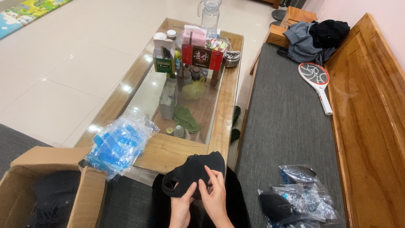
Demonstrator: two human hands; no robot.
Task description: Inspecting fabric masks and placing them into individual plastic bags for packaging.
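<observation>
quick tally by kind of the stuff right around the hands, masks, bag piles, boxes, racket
Stack of black face masks, held in left hand and right hand: 1
Piles of clear plastic bags, on the table and on the bench: 2
Cardboard box: 1
Racket-shaped swatter: 1
Total: 5

Open bench cushion (282, 109) rightward

Two bare hands in view at lower centre: left hand (182, 207), right hand (214, 195). No gloves, rings, watch or bracelets visible. Wrists and forearms uncovered down to the frame edge; no sleeve seen. Fingernails short, unpainted as far as can be told. Dark, black-looking garment over the lap (240, 198) beneath the hands; cut and fabric not discernible.
</observation>
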